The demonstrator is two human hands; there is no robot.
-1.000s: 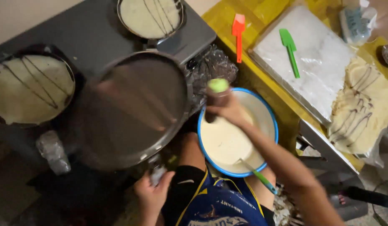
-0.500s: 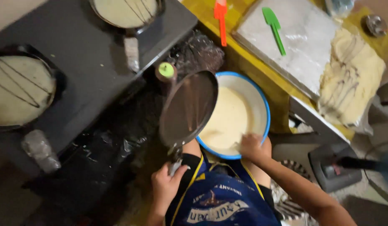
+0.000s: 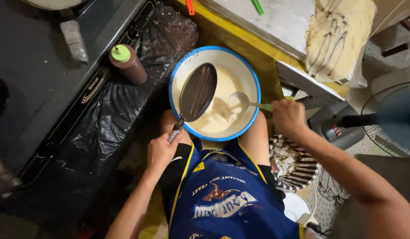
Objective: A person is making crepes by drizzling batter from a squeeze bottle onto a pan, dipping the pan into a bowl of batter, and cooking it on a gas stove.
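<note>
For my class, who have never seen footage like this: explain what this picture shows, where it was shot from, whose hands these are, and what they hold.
There is no machine here. A camera worn on a person's head looks straight down at their own two bare hands and blue apron. The left hand grips the handle of a small dark pan, tilted over a blue-rimmed bowl of pale batter. The right hand holds a ladle dipped in that batter. Nearby stand a brown squeeze bottle with a green cap, a dark stove top, and a stack of thin pancakes with dark stripes.
</note>
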